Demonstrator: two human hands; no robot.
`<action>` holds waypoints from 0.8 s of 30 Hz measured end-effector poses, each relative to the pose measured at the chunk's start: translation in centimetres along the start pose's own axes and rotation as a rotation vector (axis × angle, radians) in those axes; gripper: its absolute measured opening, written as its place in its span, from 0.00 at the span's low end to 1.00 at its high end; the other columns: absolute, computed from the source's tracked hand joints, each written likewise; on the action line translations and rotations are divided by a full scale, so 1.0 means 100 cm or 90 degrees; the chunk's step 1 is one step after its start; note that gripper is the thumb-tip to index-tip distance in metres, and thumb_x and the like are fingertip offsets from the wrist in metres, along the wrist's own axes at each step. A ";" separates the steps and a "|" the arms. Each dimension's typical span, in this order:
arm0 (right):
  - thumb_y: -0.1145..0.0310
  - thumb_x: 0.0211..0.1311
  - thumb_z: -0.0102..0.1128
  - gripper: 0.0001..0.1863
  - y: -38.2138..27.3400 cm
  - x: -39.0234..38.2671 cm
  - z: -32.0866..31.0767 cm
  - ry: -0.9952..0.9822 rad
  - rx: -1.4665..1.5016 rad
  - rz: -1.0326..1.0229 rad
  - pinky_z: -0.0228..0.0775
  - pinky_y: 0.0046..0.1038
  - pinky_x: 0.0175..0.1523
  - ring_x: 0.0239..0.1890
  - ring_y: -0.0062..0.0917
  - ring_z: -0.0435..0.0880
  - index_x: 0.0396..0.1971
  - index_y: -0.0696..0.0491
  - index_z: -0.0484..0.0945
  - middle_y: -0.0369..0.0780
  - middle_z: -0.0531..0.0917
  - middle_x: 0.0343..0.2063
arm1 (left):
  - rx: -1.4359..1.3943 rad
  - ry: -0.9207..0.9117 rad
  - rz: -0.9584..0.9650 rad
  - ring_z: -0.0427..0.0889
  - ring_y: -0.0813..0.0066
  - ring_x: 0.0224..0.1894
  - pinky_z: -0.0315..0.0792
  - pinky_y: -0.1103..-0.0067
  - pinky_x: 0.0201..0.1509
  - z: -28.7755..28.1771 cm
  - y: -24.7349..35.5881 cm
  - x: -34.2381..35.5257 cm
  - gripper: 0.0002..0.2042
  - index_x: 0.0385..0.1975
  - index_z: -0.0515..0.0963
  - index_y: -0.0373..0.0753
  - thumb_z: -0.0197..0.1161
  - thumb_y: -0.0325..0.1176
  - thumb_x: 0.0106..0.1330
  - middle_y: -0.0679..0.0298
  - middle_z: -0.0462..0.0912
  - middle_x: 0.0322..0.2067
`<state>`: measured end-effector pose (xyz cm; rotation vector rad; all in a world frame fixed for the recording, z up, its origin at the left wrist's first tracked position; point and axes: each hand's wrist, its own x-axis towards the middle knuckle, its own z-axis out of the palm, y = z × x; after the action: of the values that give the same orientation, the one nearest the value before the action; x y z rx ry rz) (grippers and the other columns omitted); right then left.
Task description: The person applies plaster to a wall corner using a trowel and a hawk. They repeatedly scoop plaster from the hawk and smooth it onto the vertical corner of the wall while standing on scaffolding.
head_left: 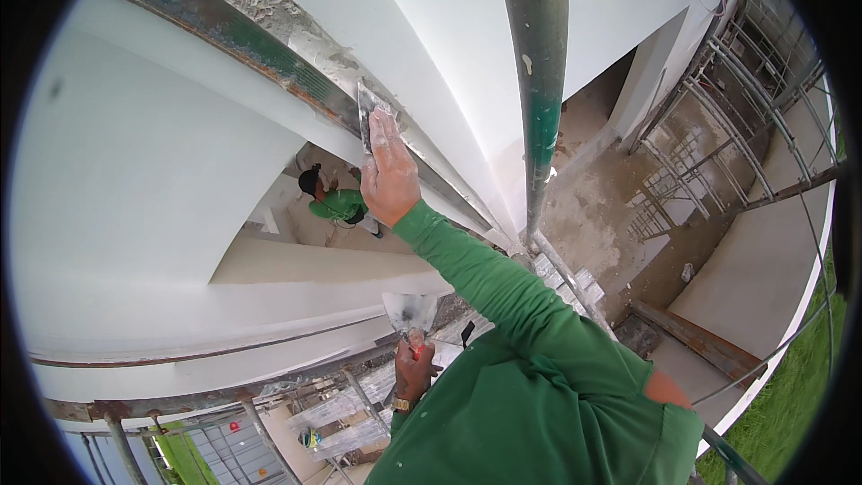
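Observation:
My right hand [390, 181] reaches up and left at the end of a green sleeve, its whitened fingers laid along a flat metal putty blade [363, 108]. That blade rests against the edge of a narrow ledge [332, 58] with rough, crumbly plaster on it. Lower down, my left hand [413, 375], with a watch at the wrist, grips a putty knife [410, 313] by its red handle. Grey-white paste smears its broad blade, which points upward. The left hand is apart from the wall surfaces.
A green scaffold pole [540, 63] rises right of my arm. Smooth white walls [135, 180] curve at left. Far below, a person in a green shirt [341, 204] stands on the floor. More scaffolding [736, 117] is at right, planks [346, 422] at lower left.

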<state>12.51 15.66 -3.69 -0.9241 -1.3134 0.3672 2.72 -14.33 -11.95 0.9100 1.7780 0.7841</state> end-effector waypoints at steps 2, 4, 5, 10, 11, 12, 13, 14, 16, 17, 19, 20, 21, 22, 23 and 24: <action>0.78 0.55 0.49 0.34 0.002 0.003 -0.010 -0.048 0.011 0.018 0.59 0.41 0.69 0.67 0.50 0.62 0.65 0.63 0.58 0.56 0.64 0.64 | 0.003 -0.001 -0.009 0.74 0.79 0.14 0.78 0.79 0.19 -0.005 0.003 0.000 0.14 0.42 0.66 0.32 0.61 0.32 0.65 0.62 0.74 0.25; 0.78 0.55 0.49 0.32 0.005 0.011 -0.025 -0.095 0.023 0.016 0.61 0.40 0.67 0.64 0.50 0.66 0.64 0.63 0.61 0.57 0.68 0.61 | -0.008 0.007 -0.028 0.74 0.79 0.14 0.78 0.78 0.19 -0.007 0.000 0.002 0.14 0.42 0.66 0.32 0.61 0.32 0.65 0.62 0.74 0.25; 0.79 0.55 0.48 0.31 0.007 0.016 -0.036 -0.113 0.026 0.009 0.63 0.39 0.66 0.61 0.50 0.70 0.63 0.63 0.63 0.57 0.70 0.59 | -0.017 -0.002 -0.024 0.73 0.79 0.14 0.79 0.78 0.19 -0.006 0.001 0.003 0.14 0.43 0.66 0.32 0.61 0.32 0.65 0.62 0.74 0.25; 0.78 0.59 0.47 0.26 0.014 0.049 -0.084 -0.330 0.048 0.038 0.70 0.35 0.58 0.48 0.47 0.80 0.59 0.61 0.69 0.56 0.78 0.49 | -0.112 -0.054 -0.011 0.72 0.80 0.12 0.80 0.76 0.21 -0.004 -0.011 0.020 0.15 0.46 0.65 0.31 0.59 0.30 0.66 0.64 0.74 0.21; 0.77 0.60 0.47 0.25 0.010 0.056 -0.096 -0.394 0.019 0.083 0.71 0.33 0.57 0.46 0.46 0.81 0.59 0.60 0.69 0.56 0.79 0.48 | -0.136 -0.071 -0.009 0.72 0.80 0.12 0.80 0.75 0.21 -0.003 -0.010 0.025 0.15 0.47 0.65 0.31 0.59 0.30 0.66 0.64 0.73 0.20; 0.77 0.61 0.47 0.23 0.008 0.059 -0.106 -0.458 -0.011 0.129 0.72 0.32 0.55 0.43 0.46 0.82 0.58 0.60 0.70 0.55 0.80 0.46 | -0.148 -0.100 -0.009 0.72 0.80 0.12 0.81 0.75 0.23 -0.001 -0.008 0.031 0.14 0.47 0.66 0.33 0.58 0.29 0.66 0.65 0.73 0.19; 0.76 0.61 0.47 0.23 0.011 0.057 -0.116 -0.462 -0.005 0.150 0.72 0.31 0.55 0.43 0.45 0.82 0.58 0.61 0.70 0.55 0.80 0.46 | -0.180 -0.122 -0.005 0.72 0.80 0.12 0.80 0.75 0.23 0.003 0.003 0.035 0.14 0.48 0.66 0.33 0.58 0.29 0.67 0.65 0.73 0.19; 0.76 0.62 0.47 0.22 0.017 0.052 -0.125 -0.466 0.000 0.172 0.72 0.30 0.54 0.43 0.44 0.83 0.58 0.61 0.70 0.54 0.81 0.46 | -0.211 -0.145 0.000 0.72 0.79 0.12 0.80 0.75 0.23 0.007 0.018 0.036 0.14 0.49 0.66 0.34 0.58 0.28 0.67 0.65 0.73 0.19; 0.76 0.62 0.47 0.22 0.024 0.033 -0.143 -0.424 0.095 0.194 0.72 0.29 0.55 0.44 0.42 0.83 0.57 0.61 0.71 0.53 0.82 0.46 | -0.326 -0.192 -0.015 0.69 0.78 0.12 0.76 0.76 0.20 0.012 0.026 0.042 0.17 0.56 0.65 0.35 0.53 0.28 0.69 0.63 0.75 0.21; 0.77 0.60 0.47 0.22 0.025 0.015 -0.153 -0.378 0.179 0.193 0.72 0.31 0.55 0.46 0.42 0.83 0.56 0.60 0.72 0.53 0.82 0.47 | -0.445 -0.225 -0.042 0.68 0.78 0.11 0.74 0.77 0.19 0.014 0.037 0.042 0.18 0.58 0.64 0.35 0.52 0.28 0.69 0.62 0.76 0.22; 0.79 0.56 0.45 0.24 0.011 -0.018 -0.176 -0.325 0.312 0.200 0.71 0.33 0.58 0.49 0.41 0.82 0.55 0.60 0.74 0.51 0.82 0.47 | -0.681 -0.289 -0.104 0.66 0.79 0.11 0.70 0.78 0.17 0.015 0.067 0.030 0.20 0.62 0.62 0.35 0.50 0.28 0.70 0.59 0.78 0.25; 0.81 0.53 0.43 0.26 -0.001 -0.030 -0.184 -0.324 0.367 0.207 0.70 0.35 0.60 0.50 0.41 0.82 0.55 0.59 0.75 0.49 0.83 0.48 | -0.748 -0.389 -0.063 0.64 0.79 0.10 0.66 0.79 0.14 0.010 0.060 0.033 0.22 0.64 0.61 0.36 0.48 0.28 0.69 0.55 0.79 0.29; 0.82 0.51 0.42 0.27 -0.007 -0.037 -0.192 -0.363 0.385 0.148 0.69 0.35 0.61 0.51 0.41 0.82 0.55 0.59 0.75 0.49 0.82 0.48 | -0.763 -0.461 -0.042 0.64 0.79 0.10 0.65 0.79 0.14 0.009 0.060 0.035 0.22 0.63 0.61 0.36 0.49 0.28 0.69 0.55 0.79 0.29; 0.83 0.49 0.42 0.29 -0.012 -0.043 -0.200 -0.403 0.402 0.089 0.68 0.35 0.62 0.52 0.42 0.81 0.54 0.59 0.75 0.49 0.82 0.48 | -0.776 -0.532 -0.020 0.64 0.79 0.09 0.65 0.79 0.14 0.009 0.062 0.039 0.22 0.63 0.61 0.36 0.49 0.28 0.69 0.55 0.79 0.29; 0.84 0.47 0.41 0.30 -0.016 -0.044 -0.206 -0.446 0.420 0.025 0.67 0.35 0.63 0.53 0.42 0.81 0.54 0.59 0.75 0.49 0.82 0.49 | -0.790 -0.602 0.007 0.64 0.79 0.09 0.65 0.79 0.13 0.009 0.065 0.042 0.22 0.63 0.61 0.35 0.49 0.28 0.69 0.54 0.79 0.29; 0.85 0.45 0.41 0.31 -0.019 -0.040 -0.212 -0.472 0.362 -0.051 0.68 0.35 0.63 0.53 0.43 0.81 0.54 0.59 0.76 0.49 0.82 0.49 | -0.772 -0.611 0.005 0.63 0.78 0.08 0.64 0.78 0.12 0.007 0.070 0.040 0.22 0.62 0.61 0.35 0.51 0.28 0.68 0.56 0.77 0.25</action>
<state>30.69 3.89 -4.40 -0.2391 -1.7659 1.0249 3.91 -7.21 -8.24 0.3075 0.2871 0.9841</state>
